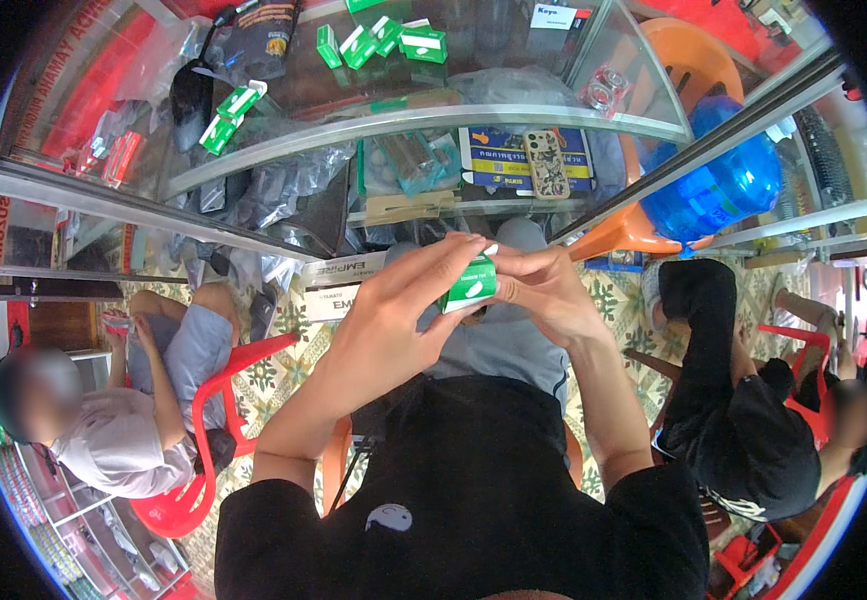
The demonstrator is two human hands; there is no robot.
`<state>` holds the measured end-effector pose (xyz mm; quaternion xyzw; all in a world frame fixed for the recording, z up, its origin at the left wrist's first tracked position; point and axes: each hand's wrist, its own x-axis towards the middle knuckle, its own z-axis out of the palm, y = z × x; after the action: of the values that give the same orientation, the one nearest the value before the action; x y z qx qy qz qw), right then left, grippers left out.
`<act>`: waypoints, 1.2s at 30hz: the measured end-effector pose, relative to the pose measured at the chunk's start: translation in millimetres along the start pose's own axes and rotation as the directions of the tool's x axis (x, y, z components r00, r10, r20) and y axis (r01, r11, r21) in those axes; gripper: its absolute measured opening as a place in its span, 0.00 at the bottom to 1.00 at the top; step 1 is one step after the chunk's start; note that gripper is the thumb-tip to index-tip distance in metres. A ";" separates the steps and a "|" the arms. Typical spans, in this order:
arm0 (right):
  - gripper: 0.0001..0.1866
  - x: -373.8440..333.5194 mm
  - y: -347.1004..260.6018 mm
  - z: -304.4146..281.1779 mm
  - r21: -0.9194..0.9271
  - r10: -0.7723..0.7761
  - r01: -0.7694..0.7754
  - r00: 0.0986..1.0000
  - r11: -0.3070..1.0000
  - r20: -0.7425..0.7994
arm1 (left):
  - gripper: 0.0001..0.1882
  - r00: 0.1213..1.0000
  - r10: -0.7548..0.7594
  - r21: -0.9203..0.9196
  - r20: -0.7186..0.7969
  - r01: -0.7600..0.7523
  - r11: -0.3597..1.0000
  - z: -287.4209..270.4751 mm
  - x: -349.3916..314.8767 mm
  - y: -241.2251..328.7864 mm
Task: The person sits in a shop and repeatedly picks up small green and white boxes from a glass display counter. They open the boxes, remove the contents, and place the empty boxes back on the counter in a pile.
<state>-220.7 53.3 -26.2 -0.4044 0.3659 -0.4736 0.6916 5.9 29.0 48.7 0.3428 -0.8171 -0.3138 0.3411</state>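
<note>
Above my lap, both hands grip one small green and white cardboard box (470,284). My left hand (405,298) has its fingers along the box's top and its thumb under the lower edge. On the other side my right hand (551,292) pinches the box's right end between thumb and fingers. A bit of white shows at the box's upper corner, but whether that is an opened flap I cannot tell. More green boxes of this kind (358,47) lie in a loose group on the glass counter, and a few others (233,115) sit further left.
The glass display counter (393,140) curves in front of me. On its inner shelf a patterned phone (547,165) lies on a blue and yellow box (493,150). A blue water bottle (718,185) rests on an orange chair (603,240). Seated people (123,430) are at both sides.
</note>
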 end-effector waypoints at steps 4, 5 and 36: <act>0.18 -4.6 11.1 -0.4 0.312 0.097 -0.109 0.994 0.944 0.055 | 0.34 0.993 -0.053 -0.029 0.102 0.056 0.998 -13.7 4.5 15.8; 0.17 -4.7 12.4 2.3 0.369 0.064 -0.085 0.995 0.925 0.071 | 0.34 0.991 -0.060 -0.049 0.123 0.066 0.997 -16.7 7.0 18.7; 0.16 54.2 -127.3 -80.0 -0.527 -0.584 0.278 0.540 0.803 -0.606 | 0.24 0.915 -0.005 0.172 -0.403 0.081 0.982 -64.4 16.0 -64.1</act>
<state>-322.2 -43.8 50.0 -0.3751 0.5833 -0.6762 0.2487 69.3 -37.7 43.0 0.4479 -0.7476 -0.1669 0.4610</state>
